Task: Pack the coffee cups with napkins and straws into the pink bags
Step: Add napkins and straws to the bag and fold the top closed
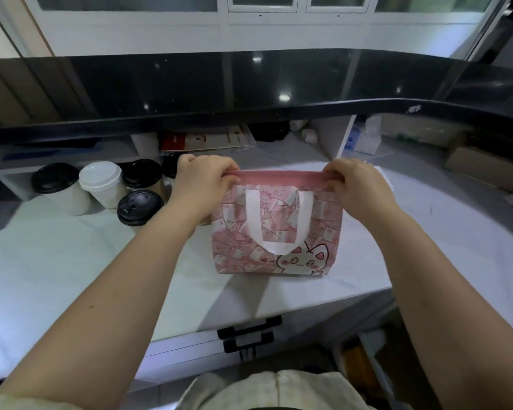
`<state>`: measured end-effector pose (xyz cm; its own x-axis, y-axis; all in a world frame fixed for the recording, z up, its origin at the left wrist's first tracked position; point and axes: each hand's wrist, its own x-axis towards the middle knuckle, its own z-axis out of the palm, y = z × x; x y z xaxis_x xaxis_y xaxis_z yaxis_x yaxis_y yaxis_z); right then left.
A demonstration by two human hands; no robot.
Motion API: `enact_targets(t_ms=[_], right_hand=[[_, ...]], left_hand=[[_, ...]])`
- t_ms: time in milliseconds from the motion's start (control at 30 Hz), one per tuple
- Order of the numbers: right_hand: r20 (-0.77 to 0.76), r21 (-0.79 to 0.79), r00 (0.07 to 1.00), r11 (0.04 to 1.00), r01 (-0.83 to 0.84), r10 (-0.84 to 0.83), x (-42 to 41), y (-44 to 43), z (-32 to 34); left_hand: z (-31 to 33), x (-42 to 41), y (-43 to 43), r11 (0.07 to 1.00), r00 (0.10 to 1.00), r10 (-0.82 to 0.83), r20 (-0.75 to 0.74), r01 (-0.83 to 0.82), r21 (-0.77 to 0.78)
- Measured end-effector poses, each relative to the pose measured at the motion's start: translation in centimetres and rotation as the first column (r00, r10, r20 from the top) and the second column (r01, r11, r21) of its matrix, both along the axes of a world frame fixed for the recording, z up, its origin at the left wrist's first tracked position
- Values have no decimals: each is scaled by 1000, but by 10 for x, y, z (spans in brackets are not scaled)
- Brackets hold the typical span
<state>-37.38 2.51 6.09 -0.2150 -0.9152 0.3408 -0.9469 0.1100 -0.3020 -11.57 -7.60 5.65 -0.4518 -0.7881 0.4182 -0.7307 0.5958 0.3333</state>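
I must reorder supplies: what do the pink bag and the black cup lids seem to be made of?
Pink bag: probably non-woven fabric, matte and printed; its rim bends softly. Black cup lids: likely moulded plastic, faintly shiny, with raised rims.

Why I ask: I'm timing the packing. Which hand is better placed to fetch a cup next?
Likely left. The left hand pinches the pink bag at its rim, beside the coffee cups standing to its left. The right hand holds the opposite corner and would have to cross the bag.
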Motion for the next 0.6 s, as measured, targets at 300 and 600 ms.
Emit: enact_targets(t_ms=[300, 600], right_hand=[[232, -37, 971, 997, 65, -54, -8, 8, -4], [476, -231, 875, 947, 224, -91, -4, 16, -28]], left_hand=[[-7, 10, 3, 998, 988, -52, -147, 55, 19], [-24, 15, 5, 992, 903, 28, -429, 28, 123]])
